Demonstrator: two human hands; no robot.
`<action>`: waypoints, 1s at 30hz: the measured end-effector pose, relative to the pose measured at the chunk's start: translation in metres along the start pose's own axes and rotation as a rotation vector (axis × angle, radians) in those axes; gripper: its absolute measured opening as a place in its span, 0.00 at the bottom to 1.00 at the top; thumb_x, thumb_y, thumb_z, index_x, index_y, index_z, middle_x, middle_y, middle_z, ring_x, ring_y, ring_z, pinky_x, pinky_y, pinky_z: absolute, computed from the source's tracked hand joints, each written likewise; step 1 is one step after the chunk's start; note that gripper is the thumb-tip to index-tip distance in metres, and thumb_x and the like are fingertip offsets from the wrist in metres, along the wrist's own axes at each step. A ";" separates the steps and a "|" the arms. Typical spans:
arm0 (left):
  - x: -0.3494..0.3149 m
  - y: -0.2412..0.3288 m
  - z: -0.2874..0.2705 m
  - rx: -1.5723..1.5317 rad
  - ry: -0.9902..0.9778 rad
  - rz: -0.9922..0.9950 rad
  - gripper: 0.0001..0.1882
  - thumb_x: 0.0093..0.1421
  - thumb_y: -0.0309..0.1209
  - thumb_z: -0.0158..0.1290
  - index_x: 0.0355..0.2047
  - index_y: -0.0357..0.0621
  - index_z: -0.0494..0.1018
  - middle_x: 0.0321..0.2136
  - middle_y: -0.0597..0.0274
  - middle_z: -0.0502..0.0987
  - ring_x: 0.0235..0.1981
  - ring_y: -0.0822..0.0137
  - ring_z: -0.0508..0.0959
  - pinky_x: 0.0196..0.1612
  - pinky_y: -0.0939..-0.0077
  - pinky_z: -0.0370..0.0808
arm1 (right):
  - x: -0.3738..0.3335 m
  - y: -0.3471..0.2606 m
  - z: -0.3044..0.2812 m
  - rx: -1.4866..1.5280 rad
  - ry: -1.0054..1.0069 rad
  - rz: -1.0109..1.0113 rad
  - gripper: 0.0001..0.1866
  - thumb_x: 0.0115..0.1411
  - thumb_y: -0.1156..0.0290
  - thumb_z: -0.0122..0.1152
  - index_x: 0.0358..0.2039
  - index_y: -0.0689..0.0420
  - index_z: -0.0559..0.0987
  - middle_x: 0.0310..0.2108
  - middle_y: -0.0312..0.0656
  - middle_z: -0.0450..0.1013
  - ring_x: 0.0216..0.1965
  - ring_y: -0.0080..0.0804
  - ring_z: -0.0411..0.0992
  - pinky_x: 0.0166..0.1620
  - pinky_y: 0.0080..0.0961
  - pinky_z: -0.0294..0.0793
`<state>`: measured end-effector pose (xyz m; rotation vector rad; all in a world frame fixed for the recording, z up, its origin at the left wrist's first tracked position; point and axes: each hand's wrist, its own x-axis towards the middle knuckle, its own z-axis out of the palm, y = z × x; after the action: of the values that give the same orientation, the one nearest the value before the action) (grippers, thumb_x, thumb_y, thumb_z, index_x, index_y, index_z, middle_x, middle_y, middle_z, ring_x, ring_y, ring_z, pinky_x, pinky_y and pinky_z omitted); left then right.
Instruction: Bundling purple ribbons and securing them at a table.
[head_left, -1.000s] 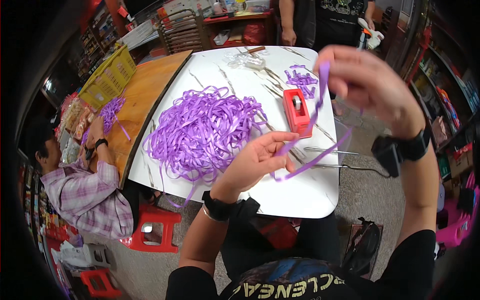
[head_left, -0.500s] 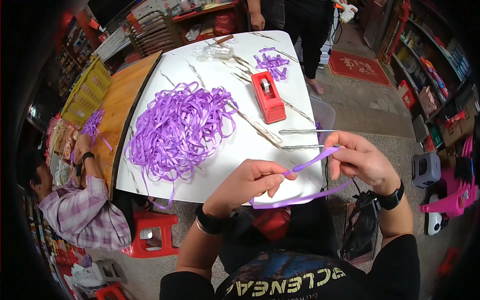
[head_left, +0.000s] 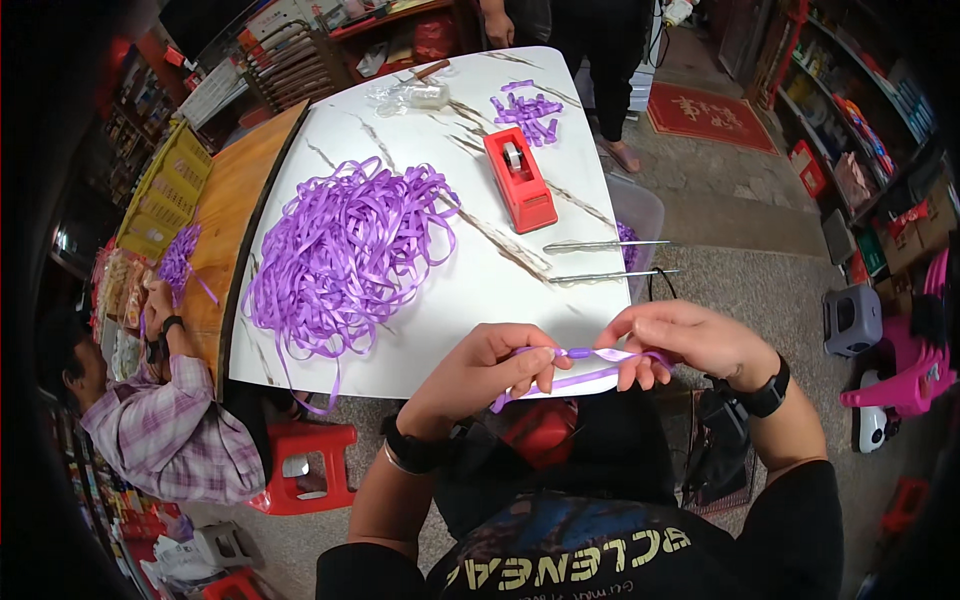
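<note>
A purple ribbon (head_left: 610,354) stretches between my two hands over the table's front edge, with a small darker purple wrapped section in its upper strand. My left hand (head_left: 492,366) pinches the ribbon just left of that section. The fingers of my right hand (head_left: 672,342) are closed around its right end. A second strand runs below, joining both hands as a loop. To the left on the white table (head_left: 400,375) lies a big tangled heap of purple ribbon (head_left: 350,255). Nearer my right hand, two thin metal rods (head_left: 610,276) jut past the table's right edge.
A red tape dispenser (head_left: 521,180) stands beyond the rods, with short purple ribbon pieces (head_left: 530,112) behind it. Clear plastic packaging (head_left: 415,95) lies farther back. Left, a person in plaid (head_left: 170,430) handles ribbon at a wooden table (head_left: 240,180). Another person (head_left: 615,70) stands behind.
My hands have come closer together. The right hand has moved left and lower, and the ribbon now runs nearly level. The small wrapped section now shows between my hands.
</note>
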<state>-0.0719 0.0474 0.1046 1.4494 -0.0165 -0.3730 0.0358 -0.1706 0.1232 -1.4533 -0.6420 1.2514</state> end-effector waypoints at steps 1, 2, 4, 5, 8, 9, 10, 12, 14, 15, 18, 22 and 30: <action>0.001 -0.002 0.001 -0.004 -0.008 0.025 0.11 0.56 0.27 0.41 0.30 0.32 0.70 0.16 0.68 0.68 0.16 0.82 0.64 0.22 0.90 0.60 | 0.002 0.002 -0.001 0.043 -0.031 0.011 0.19 0.61 0.60 0.36 0.42 0.62 0.69 0.25 0.38 0.73 0.22 0.15 0.66 0.25 0.09 0.64; 0.003 -0.004 0.002 -0.005 -0.011 0.023 0.11 0.56 0.27 0.41 0.30 0.32 0.70 0.16 0.68 0.68 0.16 0.82 0.64 0.22 0.90 0.60 | 0.004 0.003 -0.001 0.046 -0.030 0.012 0.19 0.61 0.60 0.36 0.42 0.62 0.69 0.25 0.38 0.73 0.22 0.15 0.66 0.25 0.09 0.64; 0.007 -0.011 0.001 0.055 -0.023 0.090 0.11 0.56 0.28 0.41 0.30 0.32 0.70 0.19 0.67 0.69 0.18 0.81 0.65 0.23 0.90 0.61 | 0.008 0.002 -0.002 0.084 -0.068 0.059 0.20 0.61 0.59 0.36 0.40 0.63 0.69 0.24 0.39 0.73 0.21 0.14 0.67 0.22 0.09 0.63; 0.009 -0.012 0.002 0.054 -0.025 0.088 0.11 0.56 0.28 0.41 0.30 0.32 0.70 0.19 0.67 0.69 0.18 0.81 0.65 0.23 0.90 0.61 | 0.009 0.002 -0.002 0.086 -0.067 0.060 0.20 0.61 0.59 0.36 0.40 0.63 0.69 0.24 0.39 0.73 0.21 0.14 0.67 0.22 0.09 0.63; 0.012 -0.013 0.003 0.029 -0.012 0.079 0.11 0.57 0.28 0.41 0.30 0.32 0.70 0.20 0.67 0.69 0.17 0.83 0.62 0.21 0.91 0.58 | 0.012 0.002 -0.003 0.104 -0.040 0.136 0.20 0.61 0.60 0.36 0.39 0.63 0.70 0.23 0.39 0.73 0.19 0.14 0.66 0.20 0.08 0.61; 0.012 -0.012 0.004 -0.011 -0.011 0.044 0.10 0.57 0.28 0.42 0.31 0.32 0.70 0.20 0.68 0.68 0.16 0.84 0.60 0.20 0.91 0.56 | 0.012 0.002 -0.004 0.117 -0.044 0.149 0.20 0.61 0.60 0.36 0.39 0.63 0.70 0.22 0.39 0.73 0.18 0.14 0.65 0.19 0.08 0.60; 0.013 -0.012 0.004 -0.052 -0.009 0.009 0.10 0.57 0.28 0.42 0.31 0.32 0.69 0.19 0.68 0.68 0.16 0.85 0.58 0.19 0.91 0.53 | 0.012 0.003 -0.005 0.130 -0.048 0.161 0.20 0.61 0.59 0.37 0.38 0.62 0.71 0.22 0.39 0.73 0.17 0.13 0.64 0.19 0.07 0.59; 0.014 -0.013 0.006 -0.058 0.003 0.007 0.10 0.57 0.28 0.42 0.31 0.33 0.69 0.19 0.69 0.67 0.15 0.85 0.56 0.18 0.91 0.51 | 0.011 0.003 -0.006 0.118 -0.056 0.174 0.20 0.61 0.59 0.37 0.38 0.61 0.72 0.22 0.38 0.73 0.17 0.12 0.63 0.18 0.07 0.57; 0.016 -0.013 0.007 -0.065 0.016 0.004 0.10 0.57 0.28 0.42 0.32 0.33 0.69 0.19 0.69 0.66 0.15 0.86 0.55 0.17 0.91 0.49 | 0.011 0.004 -0.009 0.107 -0.065 0.188 0.19 0.61 0.58 0.37 0.38 0.59 0.73 0.23 0.37 0.73 0.17 0.11 0.61 0.17 0.07 0.55; 0.016 -0.013 0.008 -0.062 0.027 0.013 0.10 0.57 0.28 0.43 0.31 0.33 0.69 0.18 0.70 0.66 0.15 0.86 0.55 0.17 0.91 0.49 | 0.012 0.007 -0.011 0.111 -0.089 0.166 0.19 0.61 0.59 0.39 0.38 0.59 0.73 0.22 0.36 0.73 0.17 0.11 0.59 0.17 0.07 0.54; 0.018 -0.015 0.010 -0.053 0.056 0.021 0.09 0.57 0.28 0.43 0.31 0.34 0.69 0.17 0.72 0.64 0.14 0.86 0.54 0.16 0.91 0.49 | 0.011 0.011 -0.012 0.092 -0.099 0.125 0.17 0.60 0.61 0.41 0.37 0.59 0.73 0.21 0.35 0.72 0.17 0.11 0.58 0.19 0.07 0.54; 0.020 -0.019 0.012 -0.082 0.109 0.018 0.08 0.57 0.27 0.44 0.32 0.34 0.69 0.15 0.73 0.62 0.14 0.86 0.54 0.16 0.91 0.49 | 0.009 0.025 -0.005 -0.124 0.046 -0.118 0.13 0.60 0.65 0.42 0.35 0.60 0.72 0.21 0.34 0.72 0.20 0.11 0.59 0.24 0.08 0.56; 0.020 -0.024 0.015 -0.068 0.090 -0.002 0.07 0.56 0.28 0.44 0.28 0.36 0.68 0.14 0.74 0.61 0.14 0.85 0.55 0.17 0.90 0.51 | -0.005 0.026 -0.009 0.027 0.012 -0.022 0.11 0.59 0.66 0.43 0.31 0.59 0.72 0.23 0.35 0.72 0.21 0.12 0.60 0.24 0.09 0.58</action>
<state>-0.0625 0.0259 0.0790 1.3982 0.0698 -0.3069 0.0363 -0.1862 0.0999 -1.4270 -0.6284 1.2289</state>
